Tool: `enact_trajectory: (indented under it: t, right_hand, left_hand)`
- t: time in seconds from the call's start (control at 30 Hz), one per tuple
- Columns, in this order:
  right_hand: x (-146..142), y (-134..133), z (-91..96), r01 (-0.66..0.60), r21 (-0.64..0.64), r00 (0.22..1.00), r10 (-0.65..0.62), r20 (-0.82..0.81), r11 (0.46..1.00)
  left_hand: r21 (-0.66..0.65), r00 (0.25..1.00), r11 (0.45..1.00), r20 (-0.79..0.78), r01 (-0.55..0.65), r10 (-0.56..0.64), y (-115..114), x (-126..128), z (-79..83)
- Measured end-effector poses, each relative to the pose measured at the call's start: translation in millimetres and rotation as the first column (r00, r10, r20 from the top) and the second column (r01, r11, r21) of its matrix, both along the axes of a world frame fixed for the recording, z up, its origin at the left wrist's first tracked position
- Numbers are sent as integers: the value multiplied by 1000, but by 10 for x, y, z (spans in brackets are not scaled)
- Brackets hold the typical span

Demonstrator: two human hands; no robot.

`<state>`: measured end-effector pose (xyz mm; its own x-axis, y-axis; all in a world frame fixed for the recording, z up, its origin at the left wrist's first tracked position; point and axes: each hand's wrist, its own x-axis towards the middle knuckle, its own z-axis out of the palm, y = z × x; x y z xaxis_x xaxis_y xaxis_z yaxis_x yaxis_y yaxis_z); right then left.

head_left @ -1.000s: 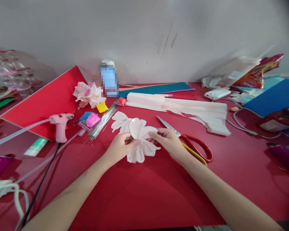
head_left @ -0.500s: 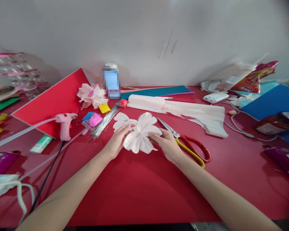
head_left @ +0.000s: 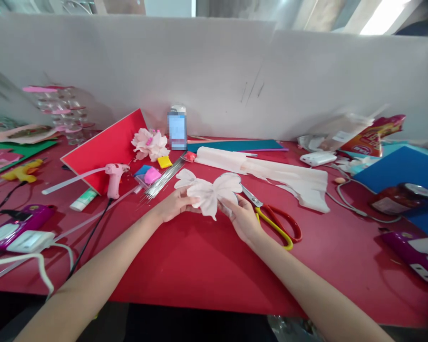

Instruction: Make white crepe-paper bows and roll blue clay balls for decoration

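Both my hands hold a pale pink crepe paper petal piece (head_left: 214,192) just above the red table (head_left: 199,266). My left hand (head_left: 174,205) pinches its left side with closed fingers. My right hand (head_left: 240,219) grips its right lower edge from below. A second white petal cutout (head_left: 184,178) lies on the table just behind the held one. Red and yellow handled scissors (head_left: 274,221) lie right beside my right hand, blades pointing toward the petals.
A pink glue gun (head_left: 114,176) with its black cord, a bundle of thin wires (head_left: 162,179), a finished paper flower (head_left: 149,144), folded white crepe paper (head_left: 271,171), a red board (head_left: 105,149), blue sheets (head_left: 403,166) and purple devices (head_left: 19,223) crowd the table. A grey wall stands behind.
The petal piece has been gathered and lifted from flat to bunched between both hands. My view has tilted up and back, showing more wall and the table's front edge.
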<state>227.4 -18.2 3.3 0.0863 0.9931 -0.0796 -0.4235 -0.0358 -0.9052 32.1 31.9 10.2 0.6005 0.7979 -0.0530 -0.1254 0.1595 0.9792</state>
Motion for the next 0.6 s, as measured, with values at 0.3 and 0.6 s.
enact_trajectory:
  t: [0.3,0.6]
  right_hand:
    - [93,39,-50,-66,35,973,57,224,997]
    - [90,62,-104,-40,80,921,6,391,996]
  left_hand:
    - [167,956,972,-215,-168,202,-14,85,-12]
    - [340,903,892,-204,-298,379,-99,161,53]
